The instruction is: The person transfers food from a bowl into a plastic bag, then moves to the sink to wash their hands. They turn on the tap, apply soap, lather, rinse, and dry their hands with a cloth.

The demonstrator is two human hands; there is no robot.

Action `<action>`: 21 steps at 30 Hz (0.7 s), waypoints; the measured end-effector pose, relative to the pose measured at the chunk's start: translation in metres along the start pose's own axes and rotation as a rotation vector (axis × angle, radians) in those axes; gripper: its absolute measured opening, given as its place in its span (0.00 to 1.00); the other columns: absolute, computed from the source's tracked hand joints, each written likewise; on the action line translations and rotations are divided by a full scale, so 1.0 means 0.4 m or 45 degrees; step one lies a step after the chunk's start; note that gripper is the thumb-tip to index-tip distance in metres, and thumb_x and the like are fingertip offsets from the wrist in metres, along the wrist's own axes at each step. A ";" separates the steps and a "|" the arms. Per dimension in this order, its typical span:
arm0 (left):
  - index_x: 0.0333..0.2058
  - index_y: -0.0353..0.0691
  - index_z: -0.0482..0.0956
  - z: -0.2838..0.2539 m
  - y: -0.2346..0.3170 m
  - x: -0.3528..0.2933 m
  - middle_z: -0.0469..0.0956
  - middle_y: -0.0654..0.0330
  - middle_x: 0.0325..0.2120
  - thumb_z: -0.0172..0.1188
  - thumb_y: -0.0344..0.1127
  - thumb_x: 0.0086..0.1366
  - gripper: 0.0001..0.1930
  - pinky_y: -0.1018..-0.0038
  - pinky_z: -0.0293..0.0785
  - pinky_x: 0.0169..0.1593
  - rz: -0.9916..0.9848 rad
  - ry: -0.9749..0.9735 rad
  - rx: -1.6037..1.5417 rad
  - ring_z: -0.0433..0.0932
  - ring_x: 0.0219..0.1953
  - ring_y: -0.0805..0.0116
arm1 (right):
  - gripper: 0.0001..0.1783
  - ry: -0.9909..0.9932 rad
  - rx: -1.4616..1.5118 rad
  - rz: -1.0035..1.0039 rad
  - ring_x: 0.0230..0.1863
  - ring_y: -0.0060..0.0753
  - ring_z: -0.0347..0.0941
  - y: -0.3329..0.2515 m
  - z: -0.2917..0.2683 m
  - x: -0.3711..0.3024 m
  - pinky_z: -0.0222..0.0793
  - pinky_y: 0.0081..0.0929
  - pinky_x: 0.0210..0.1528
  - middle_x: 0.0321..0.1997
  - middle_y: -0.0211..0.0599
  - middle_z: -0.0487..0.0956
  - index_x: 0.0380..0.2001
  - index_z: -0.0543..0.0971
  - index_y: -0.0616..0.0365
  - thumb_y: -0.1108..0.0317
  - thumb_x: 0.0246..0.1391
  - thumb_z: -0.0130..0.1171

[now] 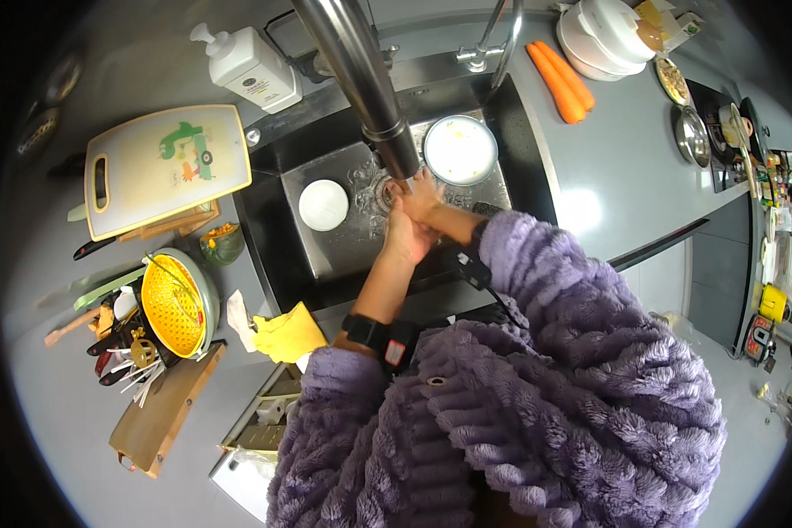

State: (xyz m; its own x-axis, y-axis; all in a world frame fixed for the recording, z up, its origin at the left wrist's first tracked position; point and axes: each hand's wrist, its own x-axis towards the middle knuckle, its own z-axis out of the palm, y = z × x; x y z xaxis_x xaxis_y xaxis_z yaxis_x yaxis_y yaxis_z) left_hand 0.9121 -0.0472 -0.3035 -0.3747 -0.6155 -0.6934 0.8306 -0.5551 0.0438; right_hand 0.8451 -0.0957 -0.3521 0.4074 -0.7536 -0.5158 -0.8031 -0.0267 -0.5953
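Both my hands are together under the dark metal faucet (361, 79), over a black sink (277, 264) with splashing water in it. My left hand (405, 232) lies against the right one, its fingers loosely stretched and partly hidden. My right hand (424, 199) overlaps it, fingers apart, and I see nothing held in either. To the left of the hands a small white bowl (323, 205) sits on the sink bottom. Just beyond my right hand is a white dish with a pale blue rim (461, 150), with small yellowish bits in it.
Left of the sink are a cutting board (163, 167), a green squash piece (222, 244), a yellow colander (169, 304) and a yellow cloth (289, 334). A white pump bottle (251, 70) stands behind. Two carrots (561, 81) and a white lidded pot (600, 40) are at right.
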 end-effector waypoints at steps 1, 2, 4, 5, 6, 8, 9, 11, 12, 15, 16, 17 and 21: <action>0.57 0.44 0.60 0.013 -0.011 -0.017 0.66 0.55 0.54 0.33 0.62 0.64 0.32 0.57 0.61 0.56 -0.031 0.193 0.181 0.67 0.52 0.56 | 0.29 0.024 -0.437 -0.083 0.67 0.58 0.42 0.009 -0.004 0.013 0.39 0.71 0.59 0.68 0.39 0.50 0.53 0.72 0.47 0.47 0.48 0.51; 0.57 0.42 0.59 0.024 -0.020 -0.032 0.64 0.55 0.55 0.36 0.63 0.63 0.34 0.57 0.59 0.57 -0.123 0.243 0.288 0.67 0.53 0.56 | 0.29 0.018 -0.975 -0.143 0.66 0.57 0.43 0.021 -0.010 0.022 0.39 0.71 0.59 0.67 0.38 0.51 0.53 0.72 0.47 0.50 0.47 0.53; 0.51 0.40 0.65 0.045 -0.024 -0.046 0.70 0.55 0.48 0.43 0.63 0.60 0.33 0.61 0.66 0.51 -0.304 0.282 0.496 0.72 0.47 0.59 | 0.25 0.067 -1.025 -0.475 0.64 0.49 0.49 0.030 -0.008 0.036 0.44 0.55 0.59 0.64 0.38 0.57 0.51 0.72 0.49 0.57 0.47 0.52; 0.49 0.40 0.68 0.052 -0.024 -0.048 0.74 0.55 0.44 0.47 0.63 0.59 0.32 0.63 0.70 0.48 -0.386 0.321 0.559 0.74 0.45 0.60 | 0.24 0.145 -1.064 -0.637 0.64 0.45 0.51 0.027 -0.002 0.039 0.47 0.47 0.59 0.62 0.39 0.60 0.50 0.72 0.51 0.60 0.47 0.52; 0.50 0.41 0.66 0.059 -0.022 -0.046 0.73 0.56 0.44 0.51 0.63 0.55 0.34 0.61 0.67 0.50 -0.415 0.246 0.593 0.73 0.45 0.60 | 0.23 0.223 -1.100 -0.797 0.63 0.41 0.54 0.023 0.002 0.041 0.50 0.39 0.59 0.61 0.39 0.62 0.49 0.73 0.52 0.64 0.47 0.52; 0.51 0.43 0.64 0.065 -0.019 -0.041 0.73 0.57 0.43 0.60 0.63 0.48 0.38 0.57 0.61 0.55 -0.411 0.130 0.696 0.71 0.46 0.60 | 0.21 0.301 -1.230 -1.066 0.61 0.33 0.59 0.005 0.013 0.043 0.56 0.23 0.60 0.57 0.39 0.68 0.48 0.73 0.55 0.71 0.47 0.51; 0.47 0.42 0.66 0.063 -0.021 -0.041 0.73 0.57 0.39 0.61 0.59 0.49 0.33 0.60 0.66 0.48 -0.368 0.365 0.713 0.73 0.41 0.62 | 0.17 0.380 -0.486 -0.659 0.52 0.29 0.67 -0.008 0.019 0.042 0.62 0.25 0.55 0.53 0.38 0.71 0.44 0.74 0.56 0.73 0.49 0.49; 0.38 0.40 0.72 0.061 -0.030 -0.040 0.75 0.58 0.29 0.61 0.55 0.52 0.25 0.67 0.74 0.36 -0.258 0.449 0.558 0.76 0.31 0.65 | 0.15 0.378 0.180 -0.462 0.46 0.30 0.70 -0.034 0.022 0.043 0.64 0.28 0.52 0.51 0.38 0.73 0.43 0.74 0.57 0.73 0.49 0.49; 0.32 0.39 0.75 0.058 -0.038 -0.043 0.77 0.58 0.24 0.59 0.55 0.54 0.22 0.71 0.76 0.31 -0.233 0.471 0.480 0.77 0.27 0.67 | 0.14 0.381 0.505 -0.351 0.43 0.30 0.71 -0.043 0.017 0.044 0.66 0.29 0.50 0.50 0.38 0.73 0.42 0.74 0.57 0.73 0.50 0.49; 0.40 0.34 0.71 0.056 -0.047 -0.041 0.74 0.55 0.32 0.56 0.51 0.57 0.24 0.64 0.70 0.48 -0.022 0.072 0.149 0.74 0.40 0.61 | 0.11 0.506 1.753 0.138 0.37 0.32 0.72 -0.071 0.005 0.038 0.68 0.31 0.46 0.42 0.37 0.76 0.39 0.74 0.57 0.71 0.51 0.50; 0.41 0.33 0.70 0.053 -0.041 -0.043 0.74 0.55 0.34 0.55 0.50 0.58 0.24 0.63 0.68 0.51 0.057 0.012 0.074 0.73 0.42 0.60 | 0.09 0.469 2.224 0.259 0.35 0.32 0.72 -0.077 -0.001 0.031 0.69 0.31 0.45 0.38 0.36 0.76 0.38 0.74 0.57 0.70 0.52 0.51; 0.44 0.36 0.69 0.051 -0.030 -0.038 0.74 0.53 0.37 0.52 0.51 0.60 0.24 0.59 0.66 0.53 0.103 -0.038 -0.069 0.72 0.44 0.56 | 0.09 0.435 2.394 0.354 0.36 0.32 0.72 -0.085 -0.003 0.020 0.68 0.31 0.46 0.37 0.36 0.76 0.39 0.73 0.57 0.71 0.52 0.50; 0.33 0.39 0.73 0.010 0.065 -0.010 0.74 0.57 0.27 0.48 0.55 0.61 0.22 0.59 0.70 0.47 0.382 -0.029 -0.192 0.74 0.36 0.57 | 0.07 0.095 2.930 0.460 0.38 0.27 0.71 -0.115 0.014 -0.055 0.68 0.24 0.47 0.35 0.32 0.75 0.35 0.73 0.58 0.75 0.54 0.47</action>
State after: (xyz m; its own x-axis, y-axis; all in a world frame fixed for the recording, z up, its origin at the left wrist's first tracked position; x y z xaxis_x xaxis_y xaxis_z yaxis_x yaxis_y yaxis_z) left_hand 0.9332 -0.0615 -0.2968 -0.1123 -0.7521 -0.6494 0.9563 -0.2593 0.1349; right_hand 0.8756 -0.0743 -0.3169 0.3593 -0.5717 -0.7376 0.8425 0.5387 -0.0071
